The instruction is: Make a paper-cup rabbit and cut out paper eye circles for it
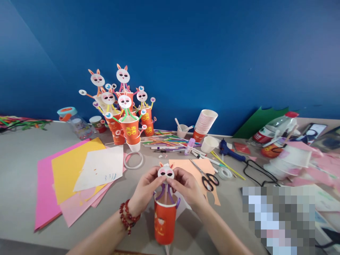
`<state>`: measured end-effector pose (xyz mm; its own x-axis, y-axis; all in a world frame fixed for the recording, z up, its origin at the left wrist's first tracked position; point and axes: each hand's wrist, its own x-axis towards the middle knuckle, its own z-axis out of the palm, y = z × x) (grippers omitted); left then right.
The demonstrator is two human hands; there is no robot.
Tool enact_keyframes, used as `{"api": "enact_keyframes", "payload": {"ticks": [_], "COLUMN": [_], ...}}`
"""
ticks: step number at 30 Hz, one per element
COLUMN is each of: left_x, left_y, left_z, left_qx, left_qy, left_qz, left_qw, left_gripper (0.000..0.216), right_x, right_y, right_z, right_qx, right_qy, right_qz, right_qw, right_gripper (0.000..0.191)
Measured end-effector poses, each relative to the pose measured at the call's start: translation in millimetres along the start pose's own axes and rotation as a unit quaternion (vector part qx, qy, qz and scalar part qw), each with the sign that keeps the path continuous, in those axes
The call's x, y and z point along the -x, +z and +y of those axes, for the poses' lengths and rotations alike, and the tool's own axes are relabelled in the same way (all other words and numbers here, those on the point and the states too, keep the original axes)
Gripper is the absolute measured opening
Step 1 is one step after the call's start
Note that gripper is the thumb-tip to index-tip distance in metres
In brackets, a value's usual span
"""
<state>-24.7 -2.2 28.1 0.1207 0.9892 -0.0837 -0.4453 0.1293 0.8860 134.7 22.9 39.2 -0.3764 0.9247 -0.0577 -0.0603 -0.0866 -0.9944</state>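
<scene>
My left hand (148, 182) and my right hand (185, 182) pinch a round white paper rabbit face (166, 172) from both sides, thumbs on its front. Orange-pink ears stick up from the face. Below it, purple pipe cleaners (170, 190) and a pale straw run down into a red paper cup (165, 223) with yellow print. The straw's lower end pokes out under the cup. Around my left wrist is a red bead bracelet (129, 216). Black-handled scissors (207, 177) lie on peach paper (196, 166) just right of my right hand.
Several finished rabbit cups (129, 128) stand stacked at the back left. Coloured paper sheets (44, 191) lie at left, beside a tape roll (133, 160). Behind are pens, pipe cleaners and a cup stack (205, 122). A blue glue gun (231, 151) with its cord lies right.
</scene>
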Motion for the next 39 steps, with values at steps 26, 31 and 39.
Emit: {"api": "enact_keyframes", "payload": {"ticks": [26,31,39], "left_x": [-2.2,1.1,3.1], "left_y": [7.3,13.1,15.0], "left_z": [16.9,30.1,31.3], "left_qx": [-0.064,-0.134,-0.146], "left_qy": [0.048,0.083,0.093], "left_qz": [0.021,0.025,0.028], "left_qw": [0.997,0.987,0.985], "left_gripper": [0.023,0.022,0.021], "right_x": [2.6,5.2,8.3], "right_y": [7.5,7.6,8.9], "right_z": [-6.3,-5.3,-4.9], "right_qx": [0.016,0.036,0.046], "right_qy": [0.006,-0.011,-0.028], "right_qz": [-0.013,-0.017,-0.016], "right_qw": [1.0,0.999,0.998], "right_gripper": [0.042,0.037,0.03]}}
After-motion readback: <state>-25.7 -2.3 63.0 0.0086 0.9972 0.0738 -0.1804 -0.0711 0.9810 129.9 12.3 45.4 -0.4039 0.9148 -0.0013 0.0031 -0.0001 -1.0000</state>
